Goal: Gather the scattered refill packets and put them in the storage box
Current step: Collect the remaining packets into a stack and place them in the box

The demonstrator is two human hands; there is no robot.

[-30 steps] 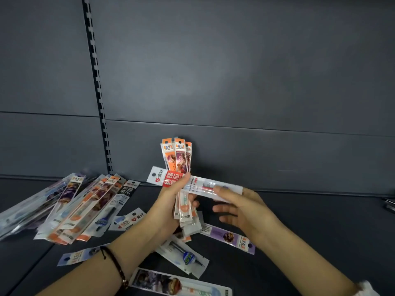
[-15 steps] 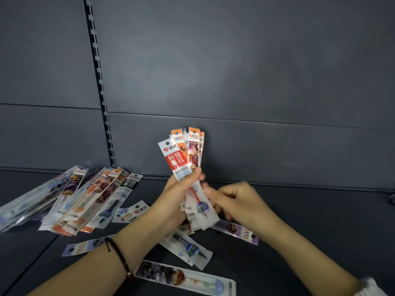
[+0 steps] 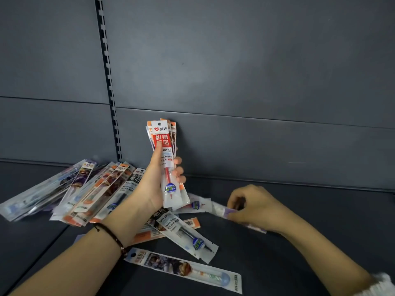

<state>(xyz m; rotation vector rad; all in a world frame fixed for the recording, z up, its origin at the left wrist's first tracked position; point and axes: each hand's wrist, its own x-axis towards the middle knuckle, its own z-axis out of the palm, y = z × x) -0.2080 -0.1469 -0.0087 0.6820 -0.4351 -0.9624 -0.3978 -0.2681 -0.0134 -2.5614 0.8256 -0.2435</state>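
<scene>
Left hand (image 3: 152, 186) gripping upright bundle (image 3: 165, 159) of packets, right hand (image 3: 254, 207) pinching a blurred packet (image 3: 218, 211) on the shelf (image 3: 299, 242), pile (image 3: 85, 193) at left

stood upright in a gripped bundle of refill packets (image 3: 164, 159), red-and-white one in front. lay fanned in an overlapping pile of packets (image 3: 85, 193) at left, more loose packets (image 3: 183, 268) flat nearby, one blurred purple packet (image 3: 222, 211) pinched at right.

I see a red-and-white front packet (image 3: 164, 154) above the dark grey shelf (image 3: 299, 242), and orange-edged packets (image 3: 100, 193) left of it.
</scene>
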